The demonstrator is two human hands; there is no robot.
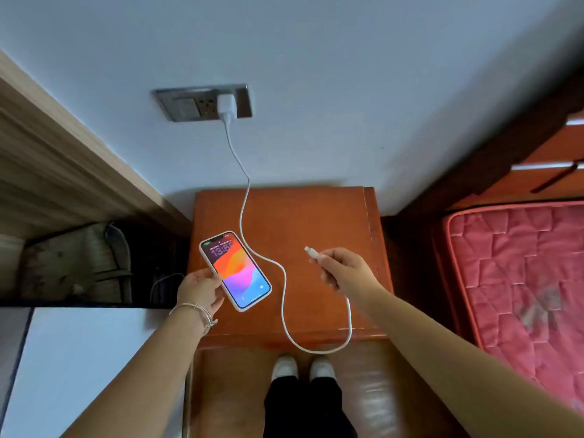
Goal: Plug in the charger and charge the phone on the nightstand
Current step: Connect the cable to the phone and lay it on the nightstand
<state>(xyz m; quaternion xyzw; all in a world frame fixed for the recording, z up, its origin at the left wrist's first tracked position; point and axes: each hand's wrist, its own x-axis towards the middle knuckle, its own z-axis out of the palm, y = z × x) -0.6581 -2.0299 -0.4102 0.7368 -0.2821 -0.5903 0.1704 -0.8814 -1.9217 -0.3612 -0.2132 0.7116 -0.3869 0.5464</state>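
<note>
A white charger [226, 105] sits plugged into the grey wall socket plate [183, 104] above the nightstand [316, 222]. Its white cable [245, 203] hangs down, curls over the wooden top and loops past the front edge. My right hand [343, 270] pinches the cable's free end, with the connector [311, 252] pointing up and left. My left hand [200, 290] holds the phone [237, 270] by its lower left edge above the nightstand's left side. The screen is lit with a colourful wallpaper. Connector and phone are apart.
A bed with a red quilted mattress [518, 279] stands on the right. A wooden cabinet [47, 172] and a dark shelf with clutter [79, 263] are on the left, a white surface [79, 368] below them. My feet [303, 368] stand before the nightstand.
</note>
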